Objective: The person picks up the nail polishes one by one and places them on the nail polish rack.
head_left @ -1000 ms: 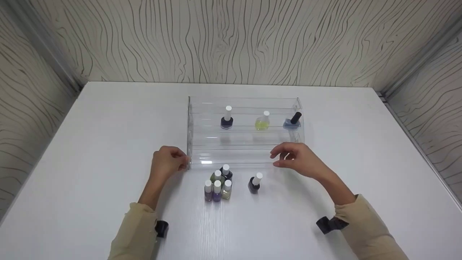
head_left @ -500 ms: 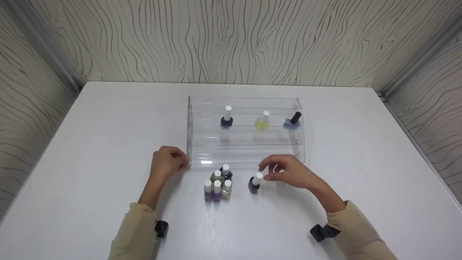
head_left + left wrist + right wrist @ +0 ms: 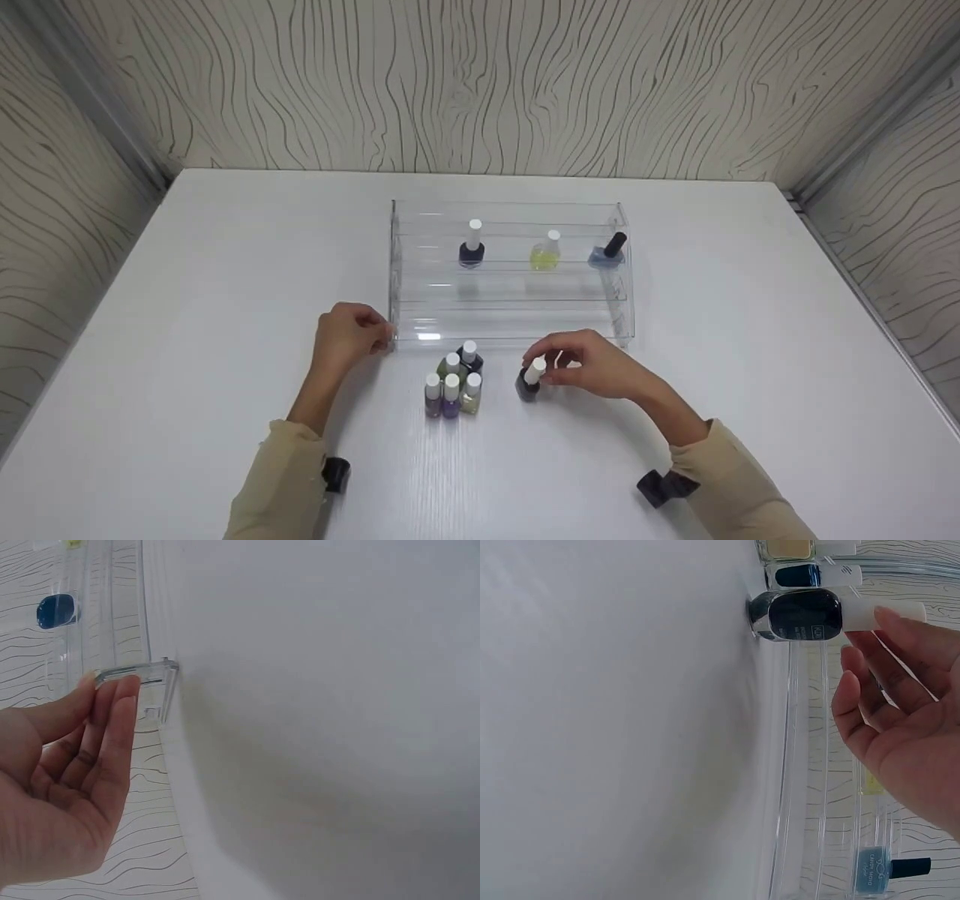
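My left hand (image 3: pixel 349 330) pinches the front left corner of a clear stepped display rack (image 3: pixel 510 304) between thumb and fingers; the left wrist view shows the grip on its side panel (image 3: pixel 154 673). With thumb and forefinger, my right hand (image 3: pixel 592 364) pinches the white cap of a dark nail polish bottle (image 3: pixel 528 386), which stands on the table in front of the rack. In the right wrist view, the thumb lies on that white cap (image 3: pixel 862 616), while the other fingers curve loosely below. Left of this bottle stands a tight cluster of several white-capped nail polish bottles (image 3: pixel 451 397).
On an upper step of the rack stand a dark nail polish bottle (image 3: pixel 471 253), a yellow one (image 3: pixel 544 257) and a blue one with a black cap (image 3: pixel 606 257). A wood-grain patterned wall (image 3: pixel 465 90) rises behind the white table (image 3: pixel 247 247).
My right hand has come from the rack's front right toward me and leftward, and its thumb and forefinger have closed on the dark bottle's cap. The left hand has stayed at the rack's corner.
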{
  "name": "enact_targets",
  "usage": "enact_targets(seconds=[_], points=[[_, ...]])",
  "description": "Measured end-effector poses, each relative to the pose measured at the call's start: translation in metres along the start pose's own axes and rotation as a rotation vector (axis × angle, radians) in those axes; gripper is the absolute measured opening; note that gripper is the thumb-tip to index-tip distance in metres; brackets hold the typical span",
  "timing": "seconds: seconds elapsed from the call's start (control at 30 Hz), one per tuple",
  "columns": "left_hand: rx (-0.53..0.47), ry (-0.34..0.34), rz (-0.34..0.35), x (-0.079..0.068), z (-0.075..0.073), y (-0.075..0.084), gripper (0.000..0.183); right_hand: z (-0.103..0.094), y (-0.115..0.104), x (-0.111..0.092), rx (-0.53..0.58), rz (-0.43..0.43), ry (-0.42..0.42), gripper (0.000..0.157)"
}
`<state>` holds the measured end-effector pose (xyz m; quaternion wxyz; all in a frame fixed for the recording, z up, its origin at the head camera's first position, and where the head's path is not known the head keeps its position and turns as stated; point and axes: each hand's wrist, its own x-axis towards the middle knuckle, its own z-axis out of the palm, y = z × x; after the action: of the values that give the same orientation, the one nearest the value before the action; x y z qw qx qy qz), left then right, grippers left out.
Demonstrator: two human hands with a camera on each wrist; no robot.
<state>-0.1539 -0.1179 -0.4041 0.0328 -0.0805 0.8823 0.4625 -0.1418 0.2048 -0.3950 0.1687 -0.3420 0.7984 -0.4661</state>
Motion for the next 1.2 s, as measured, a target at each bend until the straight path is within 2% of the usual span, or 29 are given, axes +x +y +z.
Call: enact_targets(seconds=[0.57, 0.77, 1.0, 1.2], points=[[-0.024, -0.006, 0.004, -0.0020, -0.0021, 0.0014, 0.008, -0.0003, 0.0030, 0.0009, 0.005, -0.036, -0.016, 0.020], [-0.014, 0.002, 0.011, -0.0010, -0.0009, 0.0006, 0.007, -0.0002, -0.0019, 0.0003, 0.011, -0.040, -0.004, 0.018], [0.001, 0.000, 0.029, -0.0014, -0.0009, 0.0001, 0.008, 0.0015, 0.0044, -0.0004, 0.035, -0.071, 0.030, 0.017], [-0.003, 0.001, 0.017, -0.0012, -0.0007, 0.0000, 0.008, 0.0025, 0.0033, -0.0006, 0.012, -0.036, 0.053, 0.017]])
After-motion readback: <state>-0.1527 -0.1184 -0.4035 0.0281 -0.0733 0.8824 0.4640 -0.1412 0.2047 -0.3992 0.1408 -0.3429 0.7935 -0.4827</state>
